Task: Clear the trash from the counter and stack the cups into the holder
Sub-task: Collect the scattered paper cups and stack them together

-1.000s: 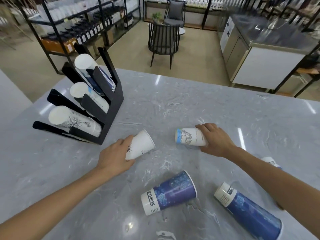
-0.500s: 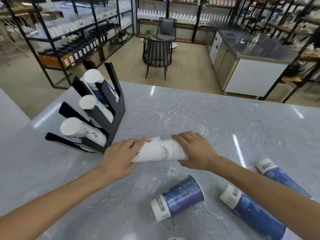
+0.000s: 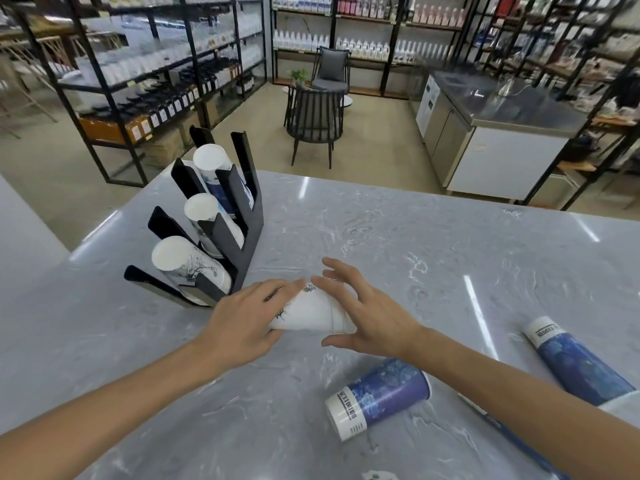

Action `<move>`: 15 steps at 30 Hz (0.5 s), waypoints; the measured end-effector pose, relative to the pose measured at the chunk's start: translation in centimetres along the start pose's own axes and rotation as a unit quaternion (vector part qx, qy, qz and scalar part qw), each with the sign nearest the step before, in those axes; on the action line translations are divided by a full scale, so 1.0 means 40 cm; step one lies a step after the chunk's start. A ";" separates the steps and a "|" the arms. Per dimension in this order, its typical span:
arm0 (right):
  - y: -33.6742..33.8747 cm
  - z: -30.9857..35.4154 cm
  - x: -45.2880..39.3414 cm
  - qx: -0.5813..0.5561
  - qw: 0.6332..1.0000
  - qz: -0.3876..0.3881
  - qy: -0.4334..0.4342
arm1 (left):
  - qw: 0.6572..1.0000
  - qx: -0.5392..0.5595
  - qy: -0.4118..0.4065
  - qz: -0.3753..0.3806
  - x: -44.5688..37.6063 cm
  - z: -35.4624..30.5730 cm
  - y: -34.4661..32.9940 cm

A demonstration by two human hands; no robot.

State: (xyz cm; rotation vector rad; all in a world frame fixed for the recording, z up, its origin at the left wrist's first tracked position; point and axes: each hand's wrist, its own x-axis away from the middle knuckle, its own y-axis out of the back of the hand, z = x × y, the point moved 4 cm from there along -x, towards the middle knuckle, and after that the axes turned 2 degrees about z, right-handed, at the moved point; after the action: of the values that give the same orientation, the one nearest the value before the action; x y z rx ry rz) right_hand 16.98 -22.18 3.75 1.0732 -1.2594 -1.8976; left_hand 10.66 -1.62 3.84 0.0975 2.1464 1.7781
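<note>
Two small white paper cups (image 3: 311, 315) lie nested one inside the other on the grey marble counter (image 3: 398, 237). My left hand (image 3: 242, 318) grips their left end. Just right of them my right hand (image 3: 363, 317) hovers with fingers spread, holding nothing. A black tiered cup holder (image 3: 242, 233) stands at the left, with stacks of cups lying in its three slots. A tall blue cup (image 3: 379, 396) lies on its side near the front. Another blue cup (image 3: 575, 362) lies at the right, and a third is mostly hidden under my right forearm.
The counter's far edge runs behind the cup holder, with open floor, a dark chair (image 3: 313, 124) and shelving beyond. A steel-topped cabinet (image 3: 502, 133) stands at the back right.
The two white cups were pushed together and nested. My right hand has let go and opened. My left hand still holds them. The view has tilted upward.
</note>
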 end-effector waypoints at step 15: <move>0.007 0.119 -0.045 -0.044 0.988 -0.059 0.132 | 0.952 0.304 0.013 0.010 0.116 0.069 -0.029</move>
State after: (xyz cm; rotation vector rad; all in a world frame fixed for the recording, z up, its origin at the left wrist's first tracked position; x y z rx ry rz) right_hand 13.70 -18.74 5.57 1.3272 -0.9735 -1.8069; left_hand 7.39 2.00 1.26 0.2469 2.6416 1.0664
